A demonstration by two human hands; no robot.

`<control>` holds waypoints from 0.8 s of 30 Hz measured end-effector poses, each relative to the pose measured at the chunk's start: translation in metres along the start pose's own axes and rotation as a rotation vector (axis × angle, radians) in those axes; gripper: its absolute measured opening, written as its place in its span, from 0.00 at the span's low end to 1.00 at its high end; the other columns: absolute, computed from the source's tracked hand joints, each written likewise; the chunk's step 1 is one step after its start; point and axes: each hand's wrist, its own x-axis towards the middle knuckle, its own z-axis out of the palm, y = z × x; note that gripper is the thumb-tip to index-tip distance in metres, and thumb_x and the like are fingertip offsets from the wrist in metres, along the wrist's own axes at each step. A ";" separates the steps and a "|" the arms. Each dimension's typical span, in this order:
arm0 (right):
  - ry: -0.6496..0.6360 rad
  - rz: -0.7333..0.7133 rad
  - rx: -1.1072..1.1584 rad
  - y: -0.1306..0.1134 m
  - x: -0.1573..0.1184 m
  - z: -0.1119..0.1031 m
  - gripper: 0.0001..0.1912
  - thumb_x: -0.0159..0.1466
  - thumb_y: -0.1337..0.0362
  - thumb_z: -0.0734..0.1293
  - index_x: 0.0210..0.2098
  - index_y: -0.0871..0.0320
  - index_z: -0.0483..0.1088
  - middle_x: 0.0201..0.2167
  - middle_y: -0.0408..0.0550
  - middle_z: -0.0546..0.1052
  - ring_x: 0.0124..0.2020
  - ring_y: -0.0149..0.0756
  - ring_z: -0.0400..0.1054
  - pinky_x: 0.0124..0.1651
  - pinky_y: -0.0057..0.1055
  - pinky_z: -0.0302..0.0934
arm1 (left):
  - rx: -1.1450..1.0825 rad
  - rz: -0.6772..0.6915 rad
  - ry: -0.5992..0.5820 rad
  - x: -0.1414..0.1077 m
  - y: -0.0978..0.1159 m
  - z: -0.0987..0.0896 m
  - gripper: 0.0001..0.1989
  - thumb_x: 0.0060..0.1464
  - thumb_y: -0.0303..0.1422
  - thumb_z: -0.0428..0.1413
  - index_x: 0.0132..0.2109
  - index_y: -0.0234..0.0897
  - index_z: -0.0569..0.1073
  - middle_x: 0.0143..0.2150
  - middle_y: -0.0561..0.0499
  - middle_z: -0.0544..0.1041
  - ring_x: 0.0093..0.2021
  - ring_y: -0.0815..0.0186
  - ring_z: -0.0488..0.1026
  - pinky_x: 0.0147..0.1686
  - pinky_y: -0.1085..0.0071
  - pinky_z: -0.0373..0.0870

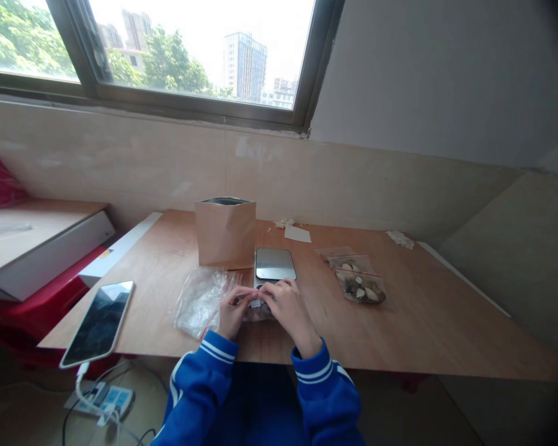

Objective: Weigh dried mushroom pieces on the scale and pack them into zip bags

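My left hand (233, 313) and my right hand (289, 308) meet near the table's front, fingertips pinched together on the top edge of a small clear zip bag (257, 312). Dark pieces and a small white label show inside this bag, partly covered by my fingers. Just beyond my hands lies a small scale (275, 264) with a shiny square plate; its front is hidden by my right hand. Loose clear zip bags (199, 303) with red seal lines are heaped beside my left hand. Behind them an open-topped brown paper pouch (226, 235) stands upright.
Filled zip bags (363, 288) with dark and pale pieces lie to the right on the wooden table (428, 322). A phone (98, 322) on a charging cable juts over the left front edge. A white card (297, 233) and crumpled paper (400, 240) lie at the back.
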 end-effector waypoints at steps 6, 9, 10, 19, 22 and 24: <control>-0.065 0.000 -0.120 -0.001 0.005 -0.003 0.12 0.64 0.73 0.60 0.30 0.54 0.72 0.27 0.44 0.77 0.31 0.33 0.69 0.50 0.33 0.50 | 0.002 0.004 -0.047 0.000 0.000 0.001 0.07 0.52 0.36 0.62 0.35 0.36 0.79 0.33 0.49 0.81 0.36 0.64 0.77 0.37 0.72 0.73; -0.061 0.007 -0.110 -0.001 0.005 -0.001 0.13 0.64 0.74 0.60 0.31 0.54 0.72 0.27 0.43 0.77 0.31 0.33 0.69 0.48 0.32 0.50 | 0.001 0.001 -0.035 -0.001 0.003 0.002 0.08 0.53 0.36 0.61 0.37 0.36 0.79 0.35 0.49 0.81 0.37 0.64 0.77 0.38 0.72 0.72; -0.049 0.010 -0.099 0.000 0.004 -0.001 0.12 0.65 0.73 0.60 0.32 0.54 0.73 0.28 0.43 0.78 0.32 0.34 0.69 0.48 0.32 0.50 | -0.002 -0.002 -0.016 -0.001 0.004 0.002 0.08 0.54 0.37 0.61 0.38 0.36 0.79 0.35 0.49 0.81 0.37 0.64 0.77 0.38 0.72 0.72; 0.061 0.022 -0.093 0.008 0.000 0.007 0.13 0.69 0.63 0.60 0.32 0.54 0.73 0.27 0.44 0.78 0.30 0.34 0.68 0.45 0.33 0.51 | -0.043 -0.013 0.096 0.002 0.008 0.002 0.09 0.54 0.38 0.60 0.37 0.36 0.76 0.30 0.51 0.79 0.33 0.66 0.76 0.36 0.72 0.71; 0.077 -0.001 -0.088 0.008 0.000 0.009 0.12 0.69 0.66 0.60 0.32 0.55 0.73 0.28 0.44 0.78 0.31 0.34 0.68 0.44 0.32 0.51 | -0.035 -0.030 0.119 0.002 0.007 0.002 0.10 0.52 0.39 0.61 0.36 0.36 0.77 0.30 0.51 0.79 0.33 0.65 0.76 0.36 0.71 0.71; 0.094 -0.004 -0.074 0.011 -0.002 0.008 0.12 0.69 0.65 0.60 0.33 0.54 0.73 0.30 0.44 0.78 0.33 0.35 0.68 0.42 0.31 0.51 | -0.049 -0.047 0.135 0.003 0.006 0.001 0.11 0.52 0.40 0.61 0.36 0.36 0.77 0.30 0.50 0.79 0.32 0.65 0.76 0.36 0.71 0.71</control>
